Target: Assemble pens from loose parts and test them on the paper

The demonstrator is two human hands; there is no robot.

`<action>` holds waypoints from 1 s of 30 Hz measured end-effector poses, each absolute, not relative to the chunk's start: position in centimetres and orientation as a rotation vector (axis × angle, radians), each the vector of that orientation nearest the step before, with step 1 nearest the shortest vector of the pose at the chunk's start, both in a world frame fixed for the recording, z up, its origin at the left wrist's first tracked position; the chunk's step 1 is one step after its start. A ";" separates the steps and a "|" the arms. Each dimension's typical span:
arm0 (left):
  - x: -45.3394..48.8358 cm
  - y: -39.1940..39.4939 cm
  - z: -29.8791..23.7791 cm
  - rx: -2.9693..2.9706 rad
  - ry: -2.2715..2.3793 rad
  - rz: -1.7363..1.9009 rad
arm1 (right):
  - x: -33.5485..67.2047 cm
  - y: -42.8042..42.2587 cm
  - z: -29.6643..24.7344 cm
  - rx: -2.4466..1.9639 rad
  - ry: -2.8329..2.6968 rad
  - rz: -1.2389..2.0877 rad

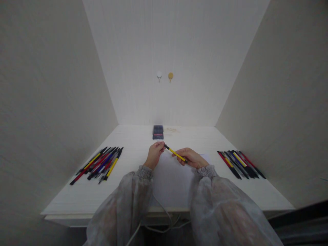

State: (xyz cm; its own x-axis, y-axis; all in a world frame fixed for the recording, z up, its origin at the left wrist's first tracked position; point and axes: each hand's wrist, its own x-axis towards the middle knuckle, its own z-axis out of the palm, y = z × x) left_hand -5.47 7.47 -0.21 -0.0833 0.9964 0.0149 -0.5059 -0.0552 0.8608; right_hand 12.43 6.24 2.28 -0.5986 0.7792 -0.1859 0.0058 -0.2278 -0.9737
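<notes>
Between my two hands a yellow pen (pixel 175 153) with black ends is held aslant above a white sheet of paper (pixel 171 184). My left hand (pixel 155 152) pinches its upper black end. Closed around the lower part, near the other black end, is my right hand (pixel 189 157). To the left lies a loose pile of pens (pixel 101 164) in yellow, red, blue and black. A second group of pens (pixel 241 164), lined up more evenly, rests on the right side of the table.
A phone (pixel 158 132) with a lit screen lies behind my left hand. White walls enclose the table (pixel 133 136) on three sides, and two small hooks (pixel 170 76) hang on the back one. A pale cable (pixel 164 209) droops over the front edge.
</notes>
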 end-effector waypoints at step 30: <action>-4.9 8.2 -1.8 0.595 0.986 1.535 | 12.4 8.3 -0.2 -1.212 -1.300 1.396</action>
